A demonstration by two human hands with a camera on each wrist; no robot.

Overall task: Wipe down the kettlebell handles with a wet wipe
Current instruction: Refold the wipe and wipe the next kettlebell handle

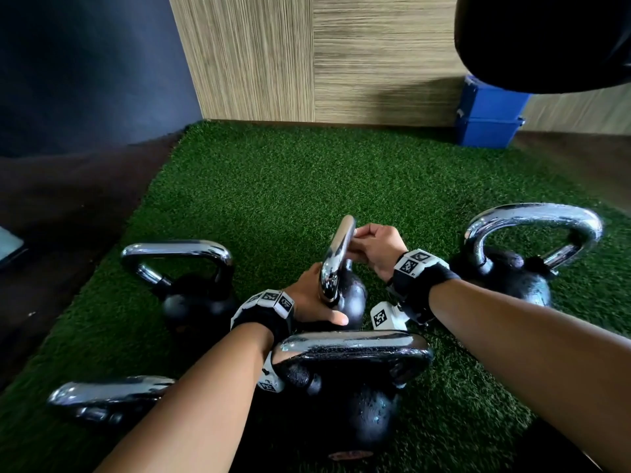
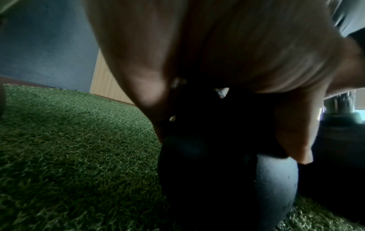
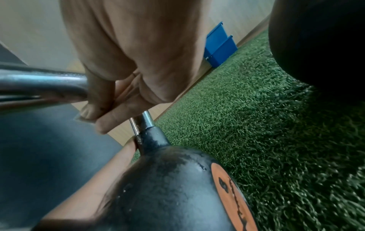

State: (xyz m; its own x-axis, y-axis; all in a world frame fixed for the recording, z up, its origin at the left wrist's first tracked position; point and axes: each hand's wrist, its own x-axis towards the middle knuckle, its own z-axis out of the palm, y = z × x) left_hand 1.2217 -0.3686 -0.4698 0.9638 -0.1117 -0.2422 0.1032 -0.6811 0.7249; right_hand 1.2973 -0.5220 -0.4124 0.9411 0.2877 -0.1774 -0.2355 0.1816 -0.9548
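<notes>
Both hands on the centre kettlebell (image 1: 345, 298), set on green turf (image 1: 273, 186) among four others.

Left hand (image 1: 312, 300) cups the black ball, fingers curved against it, thumb out flat. Right hand (image 1: 374, 245) curls round the chrome handle (image 1: 336, 254) near its top (no wipe discernible; possibly hidden under the fingers). Blue bin (image 1: 488, 112) far right, against the wall.

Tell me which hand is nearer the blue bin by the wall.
Right. The right hand, on the middle kettlebell's handle, sits on the side toward the blue bin; the left hand is lower on that kettlebell, farther away.
</notes>
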